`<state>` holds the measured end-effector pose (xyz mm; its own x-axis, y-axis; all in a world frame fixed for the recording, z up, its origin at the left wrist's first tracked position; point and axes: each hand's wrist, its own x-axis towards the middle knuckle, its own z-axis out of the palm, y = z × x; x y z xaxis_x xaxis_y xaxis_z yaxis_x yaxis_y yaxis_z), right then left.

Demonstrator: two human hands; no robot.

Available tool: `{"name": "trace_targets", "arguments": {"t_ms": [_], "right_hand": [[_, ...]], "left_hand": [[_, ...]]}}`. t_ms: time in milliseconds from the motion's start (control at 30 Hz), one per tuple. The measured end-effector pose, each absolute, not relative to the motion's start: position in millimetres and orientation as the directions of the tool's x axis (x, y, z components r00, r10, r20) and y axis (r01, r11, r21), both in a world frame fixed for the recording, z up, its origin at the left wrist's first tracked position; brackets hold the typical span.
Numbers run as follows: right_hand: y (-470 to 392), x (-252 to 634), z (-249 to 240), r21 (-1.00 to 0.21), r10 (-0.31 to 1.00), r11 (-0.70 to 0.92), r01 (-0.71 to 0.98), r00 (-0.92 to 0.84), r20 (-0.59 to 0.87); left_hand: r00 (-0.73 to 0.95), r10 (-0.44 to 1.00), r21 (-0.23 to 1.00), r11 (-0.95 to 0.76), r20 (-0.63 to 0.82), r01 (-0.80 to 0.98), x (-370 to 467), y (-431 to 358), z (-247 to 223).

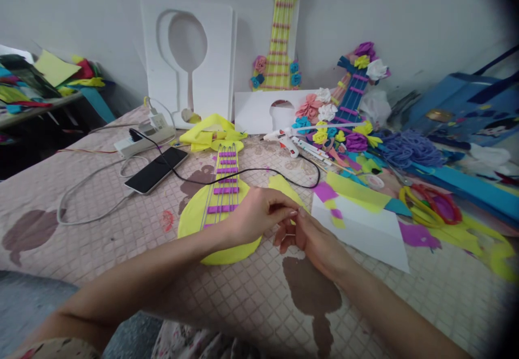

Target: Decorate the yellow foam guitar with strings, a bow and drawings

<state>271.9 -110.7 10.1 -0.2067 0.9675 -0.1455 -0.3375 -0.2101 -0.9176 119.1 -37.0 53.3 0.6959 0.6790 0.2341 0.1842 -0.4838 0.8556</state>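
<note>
My left hand and my right hand meet at the fingertips above the table. Both are closed in a pinch, and whatever lies between the fingers is too small or hidden to name. Partly under my left hand and forearm lies a yellow paper guitar with purple crossbars and thin grey strings. A piece of yellow paper shows just behind my fingers. To the right of my hands is a white sheet bearing small purple and yellow paper strips.
A glue gun lies at the back, its black cord crossing the guitar. Left are a phone and a power strip. Red-handled scissors and paper scraps lie right. Decorated guitars and white cut-out boards lean against the wall.
</note>
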Motion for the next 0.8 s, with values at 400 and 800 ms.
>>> {"name": "trace_targets", "arguments": {"t_ms": [400, 800], "right_hand": [[-113.0, 274.8, 12.7, -0.909, 0.913, -0.277, -0.31, -0.379, -0.149], [-107.5, 274.5, 16.5, -0.935, 0.96, -0.199, -0.295, -0.25, -0.125]], "left_hand": [[0.655, 0.671, 0.758, -0.612, 0.348, 0.224, 119.2, -39.3, 56.3], [0.69, 0.724, 0.998, -0.059, 0.018, 0.036, 120.2, -26.4, 53.2]]}}
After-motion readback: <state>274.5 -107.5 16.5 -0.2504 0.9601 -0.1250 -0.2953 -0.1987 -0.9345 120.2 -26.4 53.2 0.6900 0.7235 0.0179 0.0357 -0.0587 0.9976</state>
